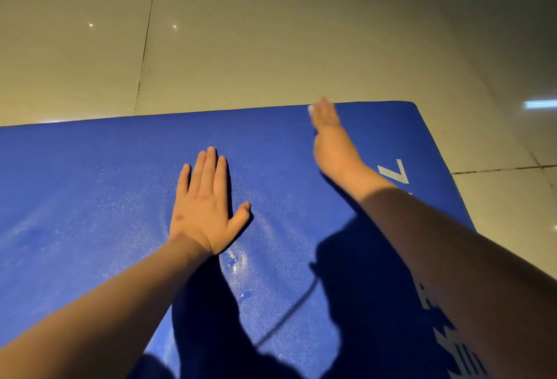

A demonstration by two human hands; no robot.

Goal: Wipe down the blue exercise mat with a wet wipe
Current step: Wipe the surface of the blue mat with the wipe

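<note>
White printing runs along the right edge of the blue exercise mat (90, 198). One mark (396, 172) near the far right corner looks like a "7" or a slanted "V". More white letters (452, 345) nearer the person are mostly hidden by the right forearm, and I can't read them.

There is one mat, one wet wipe and two bare hands. The mat lies flat on a pale tiled floor (271, 32). Its surface is a deep blue with a fine pebbled grain, and it has a damp sheen and a few shiny droplets (238, 261) just beside the left wrist.

The left hand (205, 207) rests palm down around the middle of the mat, with fingers straight and close together and the thumb spread. The right hand (327, 134) reaches to the far edge, close to the far right corner. It is blurred, but its fingers look stretched out flat, pressing the wet wipe (310, 109) against the mat. Only a small white corner of the wipe shows at the fingertips.
</note>
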